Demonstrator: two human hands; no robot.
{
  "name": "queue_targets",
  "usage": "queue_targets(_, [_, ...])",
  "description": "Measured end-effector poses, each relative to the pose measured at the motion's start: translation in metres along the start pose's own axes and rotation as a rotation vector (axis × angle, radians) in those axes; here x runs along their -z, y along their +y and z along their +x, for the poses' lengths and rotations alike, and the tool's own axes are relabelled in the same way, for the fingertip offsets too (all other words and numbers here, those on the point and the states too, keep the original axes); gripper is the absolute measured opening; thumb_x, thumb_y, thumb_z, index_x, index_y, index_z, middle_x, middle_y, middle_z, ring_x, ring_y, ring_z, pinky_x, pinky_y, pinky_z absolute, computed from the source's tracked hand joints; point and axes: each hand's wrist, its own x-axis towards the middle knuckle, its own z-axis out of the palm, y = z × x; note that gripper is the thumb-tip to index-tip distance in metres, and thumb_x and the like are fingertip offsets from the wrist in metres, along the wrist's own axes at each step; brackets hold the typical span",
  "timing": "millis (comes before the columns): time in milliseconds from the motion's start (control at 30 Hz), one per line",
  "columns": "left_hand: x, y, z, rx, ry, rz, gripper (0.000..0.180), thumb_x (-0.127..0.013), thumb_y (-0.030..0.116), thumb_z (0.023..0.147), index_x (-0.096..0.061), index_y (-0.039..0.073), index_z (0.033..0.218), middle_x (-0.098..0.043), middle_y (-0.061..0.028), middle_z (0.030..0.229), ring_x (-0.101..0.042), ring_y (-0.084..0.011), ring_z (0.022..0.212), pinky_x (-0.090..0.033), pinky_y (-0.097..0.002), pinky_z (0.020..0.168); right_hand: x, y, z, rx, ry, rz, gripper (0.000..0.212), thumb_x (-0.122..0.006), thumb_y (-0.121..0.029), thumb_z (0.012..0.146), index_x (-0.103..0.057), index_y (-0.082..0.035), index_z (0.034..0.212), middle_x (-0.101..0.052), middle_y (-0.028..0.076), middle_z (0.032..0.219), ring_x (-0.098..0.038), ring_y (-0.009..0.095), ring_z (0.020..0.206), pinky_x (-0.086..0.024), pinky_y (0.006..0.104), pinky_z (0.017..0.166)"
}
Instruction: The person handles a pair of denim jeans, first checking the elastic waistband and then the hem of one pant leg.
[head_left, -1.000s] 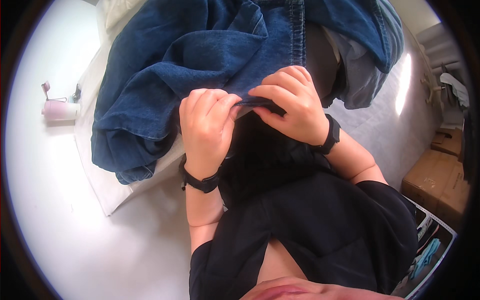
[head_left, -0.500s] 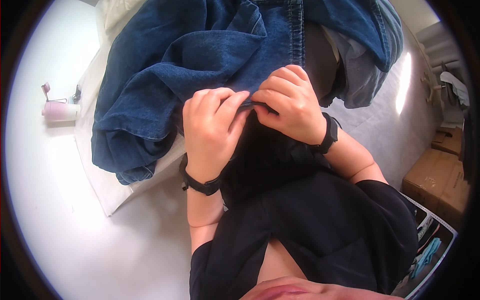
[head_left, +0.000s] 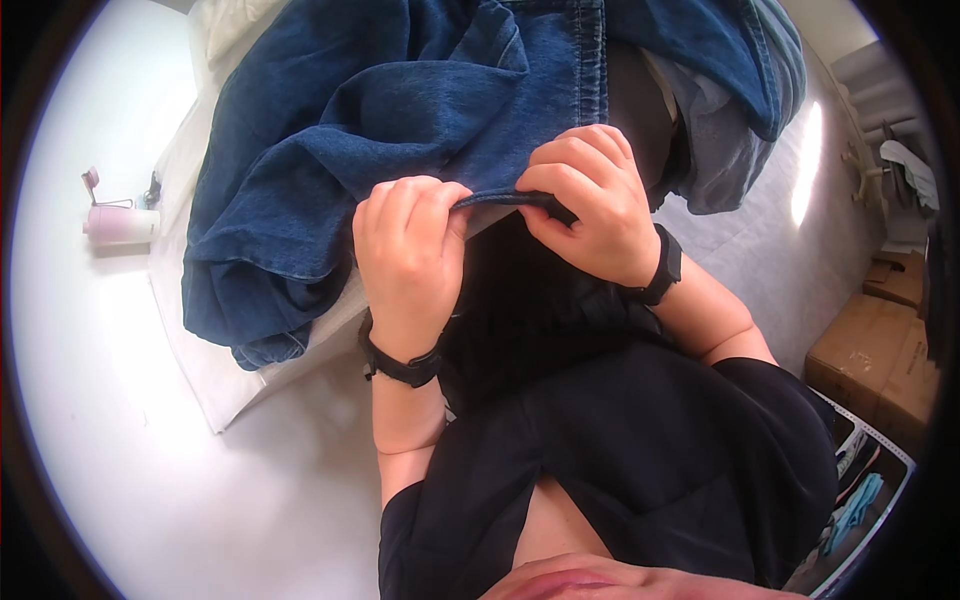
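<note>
A dark blue denim garment point(head_left: 420, 110) lies in loose folds in front of me; its full shape cannot be made out. My left hand point(head_left: 405, 265) is closed on its near edge, thumb beneath and fingers on top. A short way to the right, my right hand point(head_left: 597, 215) pinches the same edge. Between them the hem point(head_left: 490, 197) runs as a narrow, nearly straight rolled strip. A double-stitched seam point(head_left: 591, 70) goes away from me above my right hand. Both wrists wear black bands.
Beneath the denim is a white-covered surface point(head_left: 215, 395) with a corner at left. A pink and white cup point(head_left: 125, 224) stands beyond it at far left. Cardboard boxes point(head_left: 870, 355) sit at right, above an open bin point(head_left: 895, 465) holding folded cloths. Dark grey cloth point(head_left: 640, 110) shows beside the seam.
My hands have moved apart along the hem, the left one to the left and the right one slightly to the right. More of the edge shows between them.
</note>
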Motion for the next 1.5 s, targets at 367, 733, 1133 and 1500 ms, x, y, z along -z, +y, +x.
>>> queue_targets(367, [0.003,0.006,0.002,0.017,-0.028,0.054,0.021,-0.066,0.005,0.063,-0.059,0.008,0.083,-0.056,-0.0025,0.08,-0.053,-0.0199,0.076,-0.038,-0.0318,0.067,0.0,0.004,-0.001,0.052,0.061,-0.036,0.019,-0.068,-0.005,0.056,-0.061,-0.011,0.072,-0.051,-0.002,0.067,-0.052,0.016,0.069,-0.038,0.0304,0.067])
queue_targets(733, [-0.009,0.008,0.003,-0.086,0.023,-0.017,0.021,-0.067,0.002,0.062,-0.06,0.006,0.081,-0.056,-0.003,0.076,-0.053,-0.0206,0.075,-0.039,-0.0316,0.065,-0.002,0.001,-0.002,0.014,0.063,0.015,0.021,-0.068,-0.006,0.054,-0.062,-0.012,0.073,-0.051,-0.001,0.069,-0.051,0.017,0.07,-0.038,0.0305,0.068])
queue_targets(1133, [-0.006,0.005,-0.001,-0.011,0.029,-0.033,0.023,-0.065,-0.002,0.059,-0.06,0.008,0.079,-0.055,-0.0021,0.074,-0.052,-0.0201,0.073,-0.039,-0.0316,0.066,0.002,0.0,-0.001,0.002,-0.01,0.059,0.025,-0.07,-0.004,0.051,-0.063,-0.01,0.075,-0.056,0.0,0.074,-0.053,0.018,0.075,-0.038,0.0315,0.071])
queue_targets(1500, [-0.007,0.009,0.002,-0.099,-0.004,-0.049,0.023,-0.066,0.002,0.063,-0.059,0.006,0.085,-0.057,-0.0048,0.079,-0.053,-0.0226,0.078,-0.039,-0.0328,0.071,-0.001,0.002,0.0,0.028,-0.006,0.004,0.017,-0.068,-0.009,0.056,-0.061,-0.011,0.071,-0.056,-0.002,0.072,-0.053,0.017,0.075,-0.039,0.0319,0.071])
